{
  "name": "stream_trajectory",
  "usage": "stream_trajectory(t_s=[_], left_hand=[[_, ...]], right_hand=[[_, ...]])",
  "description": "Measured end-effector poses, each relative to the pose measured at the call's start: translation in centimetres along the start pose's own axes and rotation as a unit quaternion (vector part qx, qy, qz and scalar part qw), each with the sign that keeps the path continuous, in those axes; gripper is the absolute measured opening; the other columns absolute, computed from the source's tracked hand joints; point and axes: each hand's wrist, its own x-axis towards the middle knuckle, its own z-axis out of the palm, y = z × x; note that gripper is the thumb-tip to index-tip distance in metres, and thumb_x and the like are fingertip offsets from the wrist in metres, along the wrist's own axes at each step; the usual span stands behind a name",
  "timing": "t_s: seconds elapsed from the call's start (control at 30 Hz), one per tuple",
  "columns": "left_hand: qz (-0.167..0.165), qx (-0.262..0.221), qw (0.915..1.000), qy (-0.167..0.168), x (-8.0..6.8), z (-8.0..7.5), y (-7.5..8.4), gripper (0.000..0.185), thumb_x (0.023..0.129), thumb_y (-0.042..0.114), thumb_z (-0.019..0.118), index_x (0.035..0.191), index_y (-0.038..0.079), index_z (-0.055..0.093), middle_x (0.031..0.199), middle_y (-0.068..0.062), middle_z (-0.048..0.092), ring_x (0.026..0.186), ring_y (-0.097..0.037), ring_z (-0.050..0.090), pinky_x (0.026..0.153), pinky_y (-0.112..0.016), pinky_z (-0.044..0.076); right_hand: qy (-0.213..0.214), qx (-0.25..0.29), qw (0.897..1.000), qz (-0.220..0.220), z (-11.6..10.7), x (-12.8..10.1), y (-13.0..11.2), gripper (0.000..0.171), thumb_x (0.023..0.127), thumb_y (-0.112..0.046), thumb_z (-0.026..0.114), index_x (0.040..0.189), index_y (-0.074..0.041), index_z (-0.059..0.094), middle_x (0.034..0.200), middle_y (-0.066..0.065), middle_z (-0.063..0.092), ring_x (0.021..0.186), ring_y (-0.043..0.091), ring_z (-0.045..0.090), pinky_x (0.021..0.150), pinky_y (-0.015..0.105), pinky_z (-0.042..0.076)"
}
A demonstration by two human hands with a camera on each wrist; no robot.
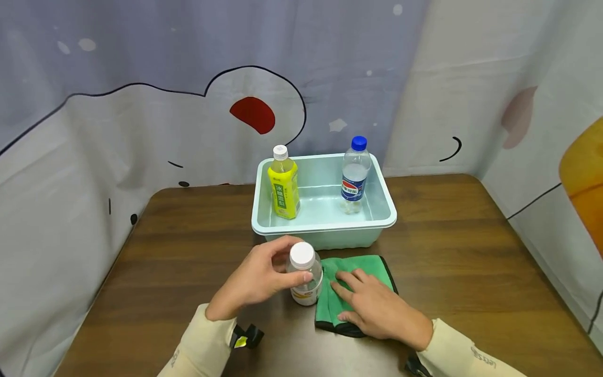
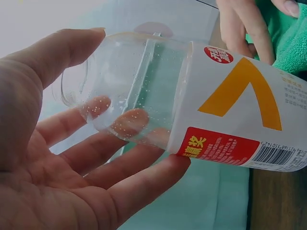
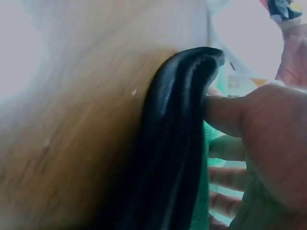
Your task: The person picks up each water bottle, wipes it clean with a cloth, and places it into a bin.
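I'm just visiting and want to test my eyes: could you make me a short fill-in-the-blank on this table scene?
1. The left hand grips a clear plastic bottle with a ____ cap.
2. The right hand rests on a folded ____ cloth.
3. The pale green plastic tub holds ____ upright bottles.

Missing words: white; green; two

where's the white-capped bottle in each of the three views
Head: the white-capped bottle is low centre, gripped by the left hand, beside the green cloth.
Left wrist: it fills the middle and right, lying across the fingers.
Right wrist: only a blurred sliver near the right edge, not certain.
Shared landmark: the green cloth.
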Motion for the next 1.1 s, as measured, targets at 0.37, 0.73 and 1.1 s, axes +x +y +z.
stream_trajectory(t_s=[0.37,0.73,1.1], left_hand=[[0.000,0.047,0.9989,0.006,-0.2,0.0,0.3,0.041,0.086,0.027,0.086,0.123,0.015,0.074,0.112,-0.001,0.076,0.099,-0.012,0.070,0.089,-0.026,0.060],[0.015,0.083,0.9959,0.032,-0.2,0.1,0.5,0.035,0.084,0.030,0.088,0.116,0.018,0.077,0.102,0.003,0.078,0.088,-0.008,0.069,0.081,-0.030,0.061],[0.021,0.091,0.9944,0.050,-0.5,0.1,0.6,0.031,0.083,0.032,0.089,0.111,0.019,0.079,0.096,0.004,0.077,0.082,-0.009,0.067,0.074,-0.026,0.058]], right_hand=[[0.066,0.080,0.994,0.041,-2.0,-1.4,-0.6,0.061,0.103,-0.043,0.063,0.147,-0.002,0.057,0.158,0.014,0.053,0.144,0.035,0.053,0.115,0.049,0.049],[0.152,0.036,0.986,0.065,-4.8,-1.9,0.1,0.064,0.095,-0.038,0.074,0.143,0.002,0.059,0.153,0.017,0.057,0.145,0.035,0.053,0.114,0.049,0.049],[0.175,0.040,0.977,0.118,-7.8,-2.1,2.2,0.064,0.097,-0.031,0.074,0.146,0.005,0.055,0.155,0.019,0.054,0.146,0.038,0.050,0.116,0.055,0.046]])
